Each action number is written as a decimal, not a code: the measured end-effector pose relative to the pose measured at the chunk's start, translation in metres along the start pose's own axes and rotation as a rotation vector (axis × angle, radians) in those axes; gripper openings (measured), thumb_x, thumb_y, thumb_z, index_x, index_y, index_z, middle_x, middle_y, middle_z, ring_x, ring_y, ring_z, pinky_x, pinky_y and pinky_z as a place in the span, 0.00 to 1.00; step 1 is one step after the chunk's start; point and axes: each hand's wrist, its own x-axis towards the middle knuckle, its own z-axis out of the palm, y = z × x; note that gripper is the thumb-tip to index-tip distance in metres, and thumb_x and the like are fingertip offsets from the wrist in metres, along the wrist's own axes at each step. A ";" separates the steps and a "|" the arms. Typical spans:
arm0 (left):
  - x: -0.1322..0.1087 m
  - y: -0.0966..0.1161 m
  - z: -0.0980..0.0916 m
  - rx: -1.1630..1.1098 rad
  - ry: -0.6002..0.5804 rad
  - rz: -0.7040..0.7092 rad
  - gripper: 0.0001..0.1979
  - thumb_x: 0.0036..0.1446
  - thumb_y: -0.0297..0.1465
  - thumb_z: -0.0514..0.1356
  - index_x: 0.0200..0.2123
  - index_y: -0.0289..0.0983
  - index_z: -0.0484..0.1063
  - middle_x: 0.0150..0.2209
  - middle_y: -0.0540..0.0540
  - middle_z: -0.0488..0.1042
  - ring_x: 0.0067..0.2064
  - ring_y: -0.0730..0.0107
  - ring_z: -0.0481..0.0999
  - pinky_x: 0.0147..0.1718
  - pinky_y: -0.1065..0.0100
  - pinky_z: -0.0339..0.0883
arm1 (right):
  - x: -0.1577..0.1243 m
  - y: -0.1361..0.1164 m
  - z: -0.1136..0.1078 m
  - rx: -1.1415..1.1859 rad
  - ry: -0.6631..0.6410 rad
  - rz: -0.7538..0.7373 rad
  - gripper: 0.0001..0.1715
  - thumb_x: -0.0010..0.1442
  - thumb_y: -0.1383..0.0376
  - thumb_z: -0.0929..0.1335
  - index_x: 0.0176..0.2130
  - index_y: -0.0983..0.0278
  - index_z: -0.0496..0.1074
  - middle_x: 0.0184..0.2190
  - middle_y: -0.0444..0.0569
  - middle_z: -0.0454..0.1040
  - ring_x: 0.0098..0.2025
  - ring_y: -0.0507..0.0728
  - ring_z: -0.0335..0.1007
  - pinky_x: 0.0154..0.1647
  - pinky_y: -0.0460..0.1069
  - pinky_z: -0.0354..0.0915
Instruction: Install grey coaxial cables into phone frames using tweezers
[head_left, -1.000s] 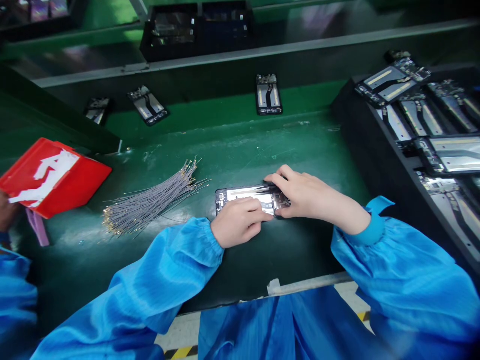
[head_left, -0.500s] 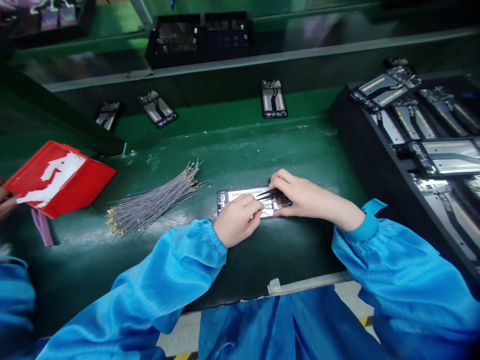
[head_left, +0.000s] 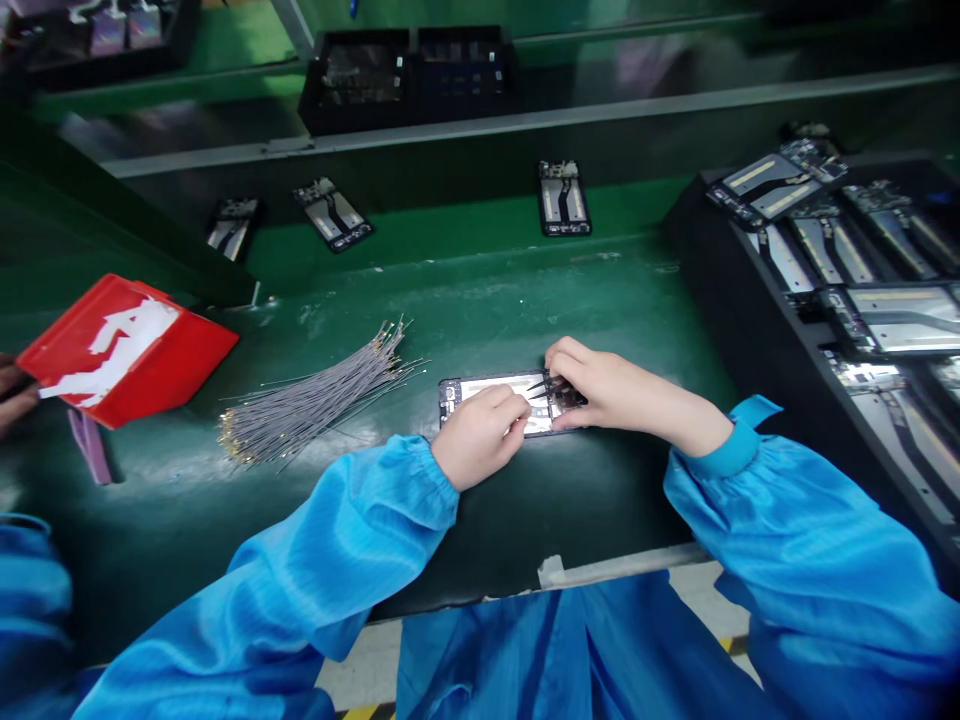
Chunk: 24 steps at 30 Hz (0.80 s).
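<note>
An opened phone body lies flat on the green bench, its pale metal frame facing up and its long side roughly across my view. My left hand rests over its middle with the fingers bent and pinched together; whatever is between the fingertips is hidden. At the phone's right end, my right hand is closed around dark tweezers, whose tips point left toward my left fingers. That hand's thumb is at the phone's lower edge. Left of the phone, a bundle of thin grey cables with gold-coloured ends lies on the bench.
A black tray piled with phone bodies stands at right. Separate phone bodies lean along the back ledge. At left are a red bin, a pink strip and another person's hand. Black boxes sit on the shelf.
The view has shifted slightly, so the scene sits a little farther right. The tweezer tips have drawn back slightly to the right from my left fingers. Both hands stay over the phone body.
</note>
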 end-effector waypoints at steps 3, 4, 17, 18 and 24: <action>0.000 0.001 0.000 -0.002 -0.002 0.000 0.07 0.56 0.24 0.49 0.29 0.35 0.66 0.27 0.47 0.66 0.31 0.70 0.66 0.32 0.70 0.62 | 0.000 0.000 0.000 0.017 -0.001 0.002 0.20 0.51 0.57 0.69 0.36 0.63 0.57 0.39 0.49 0.60 0.32 0.54 0.61 0.28 0.47 0.59; 0.001 0.001 0.000 -0.002 -0.001 0.000 0.07 0.56 0.24 0.49 0.29 0.35 0.66 0.27 0.47 0.66 0.31 0.70 0.66 0.32 0.70 0.62 | 0.000 0.000 0.000 0.018 -0.002 0.003 0.20 0.51 0.57 0.69 0.35 0.63 0.57 0.39 0.49 0.60 0.31 0.54 0.61 0.28 0.47 0.59; 0.002 0.002 0.000 0.057 -0.024 -0.013 0.09 0.57 0.25 0.48 0.28 0.34 0.66 0.27 0.47 0.65 0.30 0.70 0.66 0.31 0.69 0.63 | 0.002 -0.015 -0.011 -0.215 -0.047 -0.014 0.15 0.52 0.60 0.67 0.37 0.64 0.59 0.39 0.51 0.61 0.28 0.54 0.61 0.26 0.48 0.57; 0.002 0.002 -0.001 0.060 -0.028 -0.016 0.09 0.57 0.25 0.48 0.29 0.34 0.66 0.27 0.47 0.65 0.30 0.69 0.66 0.31 0.69 0.64 | 0.002 -0.017 -0.011 -0.232 -0.050 -0.018 0.15 0.52 0.61 0.67 0.37 0.64 0.59 0.40 0.51 0.61 0.28 0.53 0.61 0.26 0.48 0.57; 0.002 0.001 -0.006 0.023 -0.089 0.013 0.07 0.54 0.24 0.50 0.26 0.35 0.65 0.26 0.48 0.65 0.31 0.69 0.66 0.31 0.69 0.62 | 0.002 -0.019 -0.010 -0.217 -0.084 0.010 0.15 0.50 0.64 0.67 0.37 0.65 0.59 0.41 0.52 0.60 0.26 0.52 0.61 0.23 0.47 0.56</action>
